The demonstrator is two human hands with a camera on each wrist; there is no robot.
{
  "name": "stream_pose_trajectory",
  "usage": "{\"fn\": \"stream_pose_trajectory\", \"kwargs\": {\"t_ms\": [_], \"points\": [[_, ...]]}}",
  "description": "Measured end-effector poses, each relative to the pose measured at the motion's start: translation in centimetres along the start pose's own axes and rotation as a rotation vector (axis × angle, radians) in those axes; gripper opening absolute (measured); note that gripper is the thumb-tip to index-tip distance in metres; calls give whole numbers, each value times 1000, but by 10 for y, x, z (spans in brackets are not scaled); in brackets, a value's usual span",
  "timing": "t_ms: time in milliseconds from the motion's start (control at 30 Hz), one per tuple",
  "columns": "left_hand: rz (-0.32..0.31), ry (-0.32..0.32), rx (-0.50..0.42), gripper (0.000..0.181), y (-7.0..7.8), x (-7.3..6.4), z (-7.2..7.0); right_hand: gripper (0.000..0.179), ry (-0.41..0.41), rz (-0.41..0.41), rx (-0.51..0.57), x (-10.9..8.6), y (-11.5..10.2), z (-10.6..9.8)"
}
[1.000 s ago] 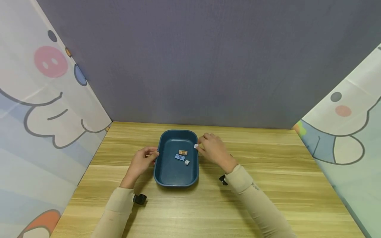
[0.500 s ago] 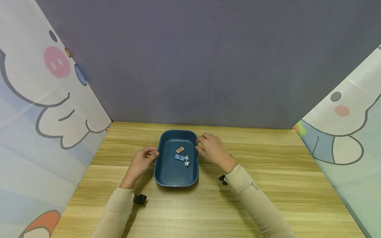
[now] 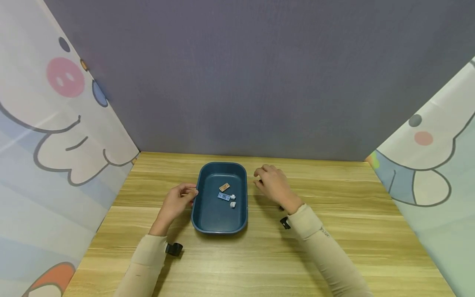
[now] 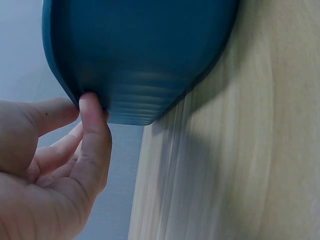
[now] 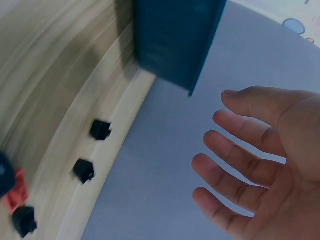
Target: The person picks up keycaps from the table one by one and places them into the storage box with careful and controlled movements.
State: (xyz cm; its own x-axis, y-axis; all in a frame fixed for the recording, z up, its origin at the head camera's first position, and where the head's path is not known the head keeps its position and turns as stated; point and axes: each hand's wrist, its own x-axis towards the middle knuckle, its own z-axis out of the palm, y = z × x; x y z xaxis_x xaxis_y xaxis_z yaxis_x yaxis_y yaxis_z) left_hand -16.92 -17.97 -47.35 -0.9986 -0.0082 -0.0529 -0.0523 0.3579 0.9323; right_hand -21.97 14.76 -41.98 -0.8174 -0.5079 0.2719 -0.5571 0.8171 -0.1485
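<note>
My left hand (image 3: 174, 204) pinches the left rim of a dark teal plastic tray (image 3: 217, 218) between thumb and fingers. In the left wrist view the thumb and index finger (image 4: 94, 125) meet at the tray's edge (image 4: 47, 45). Inside the tray lie a flat orange printed piece (image 3: 224, 187), a flat blue printed piece (image 3: 224, 196) and two small white pieces, the upper one (image 3: 233, 197) close to the blue piece's end and the other (image 3: 232, 204) below. Just right of the tray, my right hand (image 3: 274, 185) holds nothing; its fingers (image 5: 235, 150) are spread and relaxed.
Three small black blocks, the nearest to the tray (image 5: 100, 129), another (image 5: 84, 170) and one lower (image 5: 24, 221), sit on the wooden table (image 3: 334, 206). A red piece (image 5: 16, 192) lies by a dark rounded thing (image 5: 4, 172). A grey panel (image 3: 241, 82) borders the table's back.
My right hand has let go of a small white piece into the tray, then moved right, away from the rim. The orange piece has turned. My left hand has stayed at the left rim.
</note>
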Motion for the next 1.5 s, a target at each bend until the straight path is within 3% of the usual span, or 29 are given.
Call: {"fn": "stream_pose_trajectory", "kwargs": {"t_ms": [667,1167,1500], "points": [[8,6,-11,33,0,-2,0,23,-46,60,-5,-8,45,20],[-4,13,-2,32,2,-2,2,28,-215,110,-25,-1,52,36],[-2,17,0,30,2,-1,3,28,-259,145,-41,4,50,39]]}}
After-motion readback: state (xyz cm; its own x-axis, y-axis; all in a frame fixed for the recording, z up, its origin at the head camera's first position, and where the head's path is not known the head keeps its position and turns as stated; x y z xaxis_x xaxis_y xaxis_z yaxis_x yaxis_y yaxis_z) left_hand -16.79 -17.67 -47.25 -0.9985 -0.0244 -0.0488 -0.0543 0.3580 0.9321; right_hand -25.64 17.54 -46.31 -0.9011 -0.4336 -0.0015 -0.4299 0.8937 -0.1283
